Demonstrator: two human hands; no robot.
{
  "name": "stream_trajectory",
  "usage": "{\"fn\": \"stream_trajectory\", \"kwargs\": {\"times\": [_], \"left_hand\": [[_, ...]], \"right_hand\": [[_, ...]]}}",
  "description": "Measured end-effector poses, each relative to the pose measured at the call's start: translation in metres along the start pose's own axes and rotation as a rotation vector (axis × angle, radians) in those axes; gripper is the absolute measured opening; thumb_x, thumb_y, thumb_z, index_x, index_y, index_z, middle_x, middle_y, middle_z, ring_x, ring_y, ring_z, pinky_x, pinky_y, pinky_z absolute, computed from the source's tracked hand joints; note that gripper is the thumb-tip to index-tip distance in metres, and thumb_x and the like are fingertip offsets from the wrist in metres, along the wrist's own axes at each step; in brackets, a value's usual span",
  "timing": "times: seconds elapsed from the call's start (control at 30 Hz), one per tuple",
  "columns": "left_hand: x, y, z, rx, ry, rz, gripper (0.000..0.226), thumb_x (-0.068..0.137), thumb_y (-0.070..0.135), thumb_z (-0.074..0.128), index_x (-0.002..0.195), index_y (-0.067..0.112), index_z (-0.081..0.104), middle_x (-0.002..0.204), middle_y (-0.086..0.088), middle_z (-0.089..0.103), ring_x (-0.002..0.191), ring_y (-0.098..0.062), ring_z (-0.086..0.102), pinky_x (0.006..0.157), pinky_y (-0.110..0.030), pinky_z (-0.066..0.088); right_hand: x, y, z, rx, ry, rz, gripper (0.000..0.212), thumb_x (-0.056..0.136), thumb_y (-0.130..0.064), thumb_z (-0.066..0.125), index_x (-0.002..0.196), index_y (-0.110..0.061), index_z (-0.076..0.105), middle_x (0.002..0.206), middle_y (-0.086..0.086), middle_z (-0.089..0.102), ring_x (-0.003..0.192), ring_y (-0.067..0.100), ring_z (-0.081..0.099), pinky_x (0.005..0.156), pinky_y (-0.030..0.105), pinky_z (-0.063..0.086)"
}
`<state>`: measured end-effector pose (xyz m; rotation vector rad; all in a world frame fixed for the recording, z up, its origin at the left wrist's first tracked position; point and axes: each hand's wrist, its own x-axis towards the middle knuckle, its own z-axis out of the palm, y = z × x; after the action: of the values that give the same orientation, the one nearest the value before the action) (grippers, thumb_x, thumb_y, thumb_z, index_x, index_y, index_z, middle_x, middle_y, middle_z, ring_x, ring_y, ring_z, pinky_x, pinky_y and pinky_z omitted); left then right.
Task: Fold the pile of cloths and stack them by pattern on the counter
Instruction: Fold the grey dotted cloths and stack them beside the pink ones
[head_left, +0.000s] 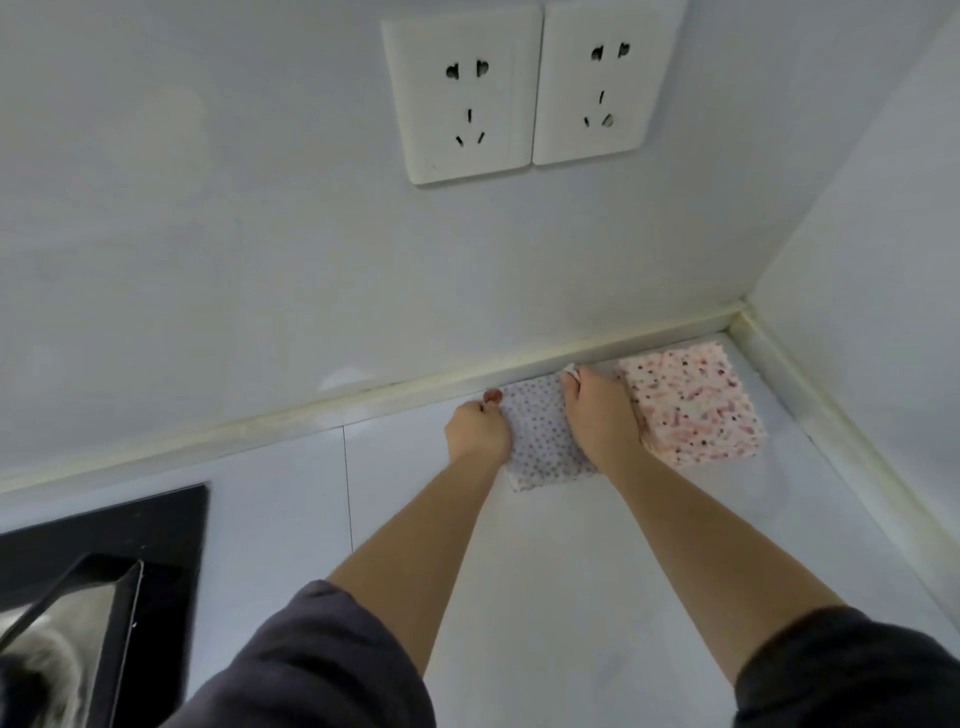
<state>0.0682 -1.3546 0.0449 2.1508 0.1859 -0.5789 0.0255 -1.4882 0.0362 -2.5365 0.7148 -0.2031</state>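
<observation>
My left hand (478, 428) and right hand (600, 415) each grip an edge of the folded dotted cloth (537, 444) on the worktop (519, 597), just beside a pink-speckled stack (693, 405).

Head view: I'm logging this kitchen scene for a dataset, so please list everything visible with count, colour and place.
Grey dotted folded cloth: one, pale grey with dark dots, on the counter by the back wall.
Pink speckled folded cloth pile: one, white with pink specks, right of it, in the corner.
Plastic wall sockets: two, white, side by side on the wall.
Smooth counter: one, white.
Glossy cooktop: one, black, lower left.
Left hand: grips the dotted cloth's left edge.
Right hand: grips its right edge.
Sleeves: two, dark grey, bottom.
</observation>
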Motion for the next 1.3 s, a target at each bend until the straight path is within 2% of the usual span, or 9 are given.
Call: {"fn": "stream_trajectory", "kwargs": {"times": [0.23,0.37,0.47,0.53,0.6,0.7,0.87,1.07,1.3], "left_hand": [[-0.012,0.002,0.010,0.196,0.136,0.151,0.026,0.102,0.033,0.032,0.109,0.010,0.041,0.105,-0.016,0.062,0.096,-0.036,0.059,0.070,-0.036,0.039],[-0.022,-0.016,0.008,0.434,0.320,0.522,0.027,0.098,0.034,0.042,0.113,0.012,0.043,0.106,-0.007,0.057,0.090,-0.028,0.059,0.065,-0.037,0.045],[-0.023,-0.037,0.016,0.731,0.305,0.724,0.049,0.093,0.035,0.035,0.133,0.010,0.049,0.132,-0.008,0.053,0.117,-0.028,0.054,0.086,-0.042,0.048],[-0.025,-0.046,0.022,0.868,0.154,0.709,0.064,0.095,0.039,0.014,0.150,0.009,0.026,0.156,-0.009,0.028,0.145,-0.024,0.023,0.111,-0.049,0.030],[-0.023,-0.053,0.027,0.933,0.046,0.650,0.067,0.092,0.042,-0.008,0.151,0.010,-0.005,0.161,-0.006,-0.005,0.147,-0.020,-0.010,0.119,-0.051,0.006],[-0.020,-0.051,0.029,0.977,0.012,0.599,0.070,0.086,0.043,-0.017,0.148,0.011,-0.017,0.158,-0.003,-0.020,0.145,-0.018,-0.021,0.118,-0.051,-0.003],[-0.018,-0.037,0.020,1.066,-0.056,0.568,0.064,0.101,0.044,0.006,0.151,0.009,-0.012,0.160,-0.006,-0.015,0.147,-0.019,-0.016,0.120,-0.046,-0.001],[-0.061,-0.062,-0.038,0.686,0.001,0.542,0.064,0.102,0.043,0.025,0.152,0.007,0.007,0.161,-0.007,0.008,0.148,-0.019,0.003,0.121,-0.035,0.001],[-0.163,-0.166,-0.154,0.407,0.140,0.595,0.038,0.095,0.017,0.050,0.132,0.012,0.049,0.138,-0.004,0.050,0.135,-0.022,0.038,0.118,-0.032,0.007]], "right_hand": [[0.001,-0.003,0.010,-0.200,0.046,0.051,0.037,0.102,-0.032,0.040,0.129,-0.006,0.041,0.107,0.017,0.063,0.095,0.037,0.063,0.065,0.036,0.039],[-0.007,0.010,0.006,-0.230,0.238,-0.174,0.031,0.089,-0.010,0.060,0.119,-0.003,0.055,0.116,0.018,0.059,0.104,0.039,0.058,0.081,0.044,0.048],[-0.014,0.021,0.011,-0.167,0.174,-0.474,0.035,0.086,-0.001,0.057,0.121,0.004,0.059,0.127,0.021,0.059,0.117,0.038,0.058,0.097,0.050,0.048],[-0.021,0.026,0.013,-0.236,-0.070,-0.548,0.052,0.097,-0.024,0.029,0.139,0.003,0.045,0.147,0.019,0.043,0.138,0.033,0.039,0.115,0.045,0.028],[-0.023,0.034,0.012,-0.316,-0.243,-0.514,0.071,0.093,-0.042,0.004,0.151,-0.005,0.021,0.160,0.008,0.015,0.149,0.022,0.011,0.120,0.038,0.005],[-0.021,0.041,0.016,-0.359,-0.189,-0.497,0.070,0.094,-0.046,0.007,0.152,-0.009,0.019,0.161,0.005,0.013,0.149,0.019,0.009,0.119,0.045,0.004],[-0.020,0.034,0.012,-0.503,-0.271,-0.440,0.078,0.087,-0.048,-0.010,0.154,-0.011,0.006,0.162,0.003,0.001,0.150,0.018,0.000,0.118,0.048,0.000],[-0.067,-0.003,-0.002,-0.211,-0.045,-0.308,0.057,0.096,-0.028,0.027,0.138,0.005,0.044,0.145,0.021,0.045,0.137,0.035,0.039,0.112,0.053,0.026],[-0.195,-0.102,0.007,0.033,-0.174,-0.389,0.057,0.093,-0.030,0.030,0.140,-0.001,0.044,0.150,0.012,0.041,0.142,0.028,0.032,0.116,0.049,0.022]]}}
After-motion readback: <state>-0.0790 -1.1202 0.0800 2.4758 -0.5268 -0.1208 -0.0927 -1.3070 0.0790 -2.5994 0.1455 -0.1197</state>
